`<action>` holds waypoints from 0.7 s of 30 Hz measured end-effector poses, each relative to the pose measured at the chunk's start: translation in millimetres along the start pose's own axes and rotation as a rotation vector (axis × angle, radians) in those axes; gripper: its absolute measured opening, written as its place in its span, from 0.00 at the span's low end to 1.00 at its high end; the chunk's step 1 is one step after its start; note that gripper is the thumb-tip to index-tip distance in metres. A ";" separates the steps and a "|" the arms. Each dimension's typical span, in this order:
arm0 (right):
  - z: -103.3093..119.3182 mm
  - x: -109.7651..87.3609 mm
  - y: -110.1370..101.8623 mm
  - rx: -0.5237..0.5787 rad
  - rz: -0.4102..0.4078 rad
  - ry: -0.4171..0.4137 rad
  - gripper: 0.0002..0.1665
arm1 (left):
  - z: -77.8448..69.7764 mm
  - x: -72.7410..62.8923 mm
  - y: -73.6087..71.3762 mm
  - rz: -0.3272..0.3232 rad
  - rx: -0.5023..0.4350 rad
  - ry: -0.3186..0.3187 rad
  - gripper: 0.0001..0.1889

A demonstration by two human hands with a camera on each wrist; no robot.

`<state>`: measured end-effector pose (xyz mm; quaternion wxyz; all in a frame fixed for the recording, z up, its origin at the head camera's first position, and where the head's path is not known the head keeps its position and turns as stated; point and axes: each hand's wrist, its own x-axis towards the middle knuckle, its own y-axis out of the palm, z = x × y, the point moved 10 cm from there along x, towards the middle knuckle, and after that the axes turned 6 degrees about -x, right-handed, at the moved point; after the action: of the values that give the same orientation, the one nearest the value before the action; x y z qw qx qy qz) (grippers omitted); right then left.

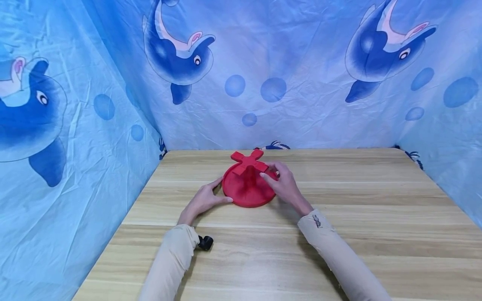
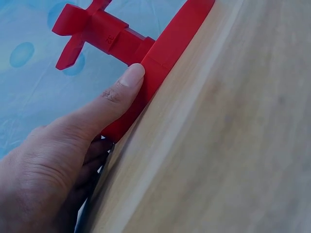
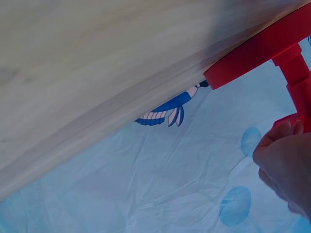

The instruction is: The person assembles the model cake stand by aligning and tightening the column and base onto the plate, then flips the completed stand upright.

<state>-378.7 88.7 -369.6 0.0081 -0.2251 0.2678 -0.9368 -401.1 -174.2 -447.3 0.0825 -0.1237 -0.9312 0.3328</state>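
Note:
A red stand has a round base (image 1: 242, 195), an upright post (image 1: 250, 180) and a four-armed cross top (image 1: 247, 161). My left hand (image 1: 203, 200) holds the base at its left edge. In the left wrist view the thumb (image 2: 124, 85) presses the base's side wall, while the other fingers are partly hidden behind it. At the right, my right hand (image 1: 285, 184) pinches the near right arm of the cross between thumb and fingers. The right wrist view has that hand (image 3: 286, 155) with curled fingers at the cross, largely covering the gripped arm.
The stand sits on a wood-grain table (image 1: 339, 192), towards its far edge. Blue fabric with cartoon dolphins (image 1: 177, 50) hangs behind and along both sides. A small black piece (image 1: 205, 243) shows by the left sleeve cuff (image 1: 182, 238).

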 end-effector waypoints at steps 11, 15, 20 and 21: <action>-40.9 -0.1 -5.8 -0.080 0.208 0.077 0.43 | 0.2 2.7 -5.0 0.021 0.014 0.019 0.58; -58.7 -4.2 -0.1 -0.124 0.332 0.098 0.54 | -1.7 7.7 -4.6 0.044 0.038 0.048 0.59; -68.8 -8.2 7.0 -0.175 0.427 0.059 0.61 | -2.6 14.3 -3.1 0.074 0.059 0.059 0.60; -69.4 -8.1 7.6 -0.199 0.431 0.045 0.62 | -2.6 15.4 -3.3 0.077 0.062 0.059 0.61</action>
<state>-401.7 117.8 -429.2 0.1795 -0.1415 0.4010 -0.8871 -415.8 -170.6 -442.1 0.1005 -0.1668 -0.9122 0.3605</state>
